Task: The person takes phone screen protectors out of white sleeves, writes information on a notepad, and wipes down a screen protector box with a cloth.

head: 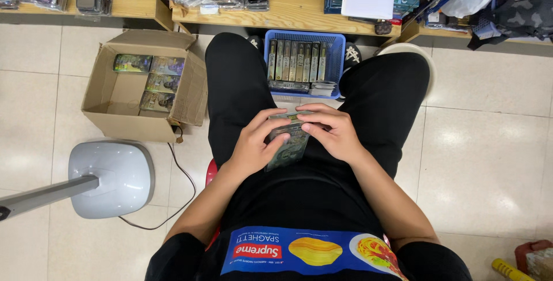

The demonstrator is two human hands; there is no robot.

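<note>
I sit with black trousers on, and both hands meet over my lap. My left hand (256, 142) and my right hand (331, 131) together hold a small flat packaged item (290, 142) with a shiny printed front, fingers wrapped around its top edge. Just beyond my knees a blue plastic basket (334, 47) stands on the floor, filled with a row of similar flat packages on edge. An open cardboard box (109, 99) to my left holds a few more shiny packages.
A grey stand base (112, 177) with a pole and a black cable (184, 177) sits at the left on the tiled floor. Wooden shelves (288, 13) loaded with packaged goods run along the top. A white stool edge (423, 56) shows at my right knee.
</note>
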